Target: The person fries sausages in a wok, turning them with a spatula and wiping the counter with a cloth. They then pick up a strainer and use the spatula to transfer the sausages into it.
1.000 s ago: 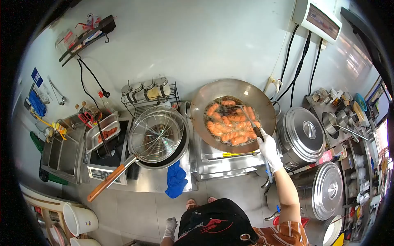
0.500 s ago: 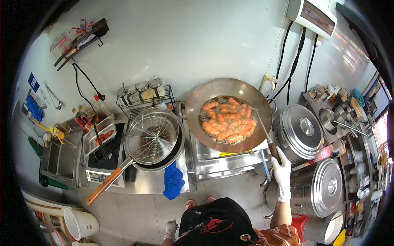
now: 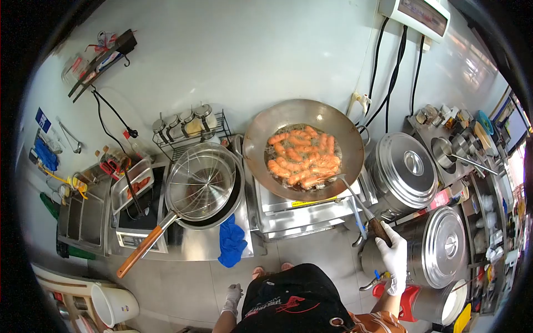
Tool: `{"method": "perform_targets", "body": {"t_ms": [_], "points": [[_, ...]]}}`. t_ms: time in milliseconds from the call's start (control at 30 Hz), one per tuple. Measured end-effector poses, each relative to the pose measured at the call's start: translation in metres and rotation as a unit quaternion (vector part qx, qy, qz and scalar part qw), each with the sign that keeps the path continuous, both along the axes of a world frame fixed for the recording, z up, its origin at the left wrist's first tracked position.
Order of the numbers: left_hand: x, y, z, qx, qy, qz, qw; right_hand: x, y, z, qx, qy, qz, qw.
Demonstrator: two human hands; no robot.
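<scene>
My right hand (image 3: 393, 252), in a white glove, grips the dark wooden handle of a long metal cooking utensil (image 3: 358, 201). The utensil's far end rests at the near right edge of the sausages (image 3: 305, 155), and I cannot make out its full shape. Many orange-red sausages lie in bubbling oil inside a wide wok (image 3: 258, 130) on the stove (image 3: 300, 216). My left hand (image 3: 233, 294), also gloved, hangs low beside the black apron (image 3: 288, 299). Its fingers are curled and nothing shows in them.
Left of the wok, a wire strainer with a wooden handle (image 3: 145, 247) lies over a sieve and pan. A blue cloth (image 3: 232, 241) hangs at the counter edge. Lidded steel pots (image 3: 404, 169) stand at the right. Seasoning jars (image 3: 189, 123) sit in a rack behind.
My right hand has drawn back down and slightly right. The utensil's end has moved from the right side of the sausages to their near edge. My left hand has risen slightly.
</scene>
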State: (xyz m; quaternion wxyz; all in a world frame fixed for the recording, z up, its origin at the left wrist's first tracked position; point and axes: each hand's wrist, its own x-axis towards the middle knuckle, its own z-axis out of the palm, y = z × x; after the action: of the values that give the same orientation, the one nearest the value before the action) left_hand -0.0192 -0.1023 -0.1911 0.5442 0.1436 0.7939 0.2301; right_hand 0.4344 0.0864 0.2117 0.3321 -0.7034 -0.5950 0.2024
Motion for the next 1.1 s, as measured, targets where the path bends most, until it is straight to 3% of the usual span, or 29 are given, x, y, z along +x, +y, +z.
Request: {"method": "perform_targets", "body": {"t_ms": [1100], "points": [[0.006,-0.02,-0.005,-0.023,-0.001,0.026,0.999,-0.009,0.009,0.01,-0.058,-0.07,0.04,0.995]]}}
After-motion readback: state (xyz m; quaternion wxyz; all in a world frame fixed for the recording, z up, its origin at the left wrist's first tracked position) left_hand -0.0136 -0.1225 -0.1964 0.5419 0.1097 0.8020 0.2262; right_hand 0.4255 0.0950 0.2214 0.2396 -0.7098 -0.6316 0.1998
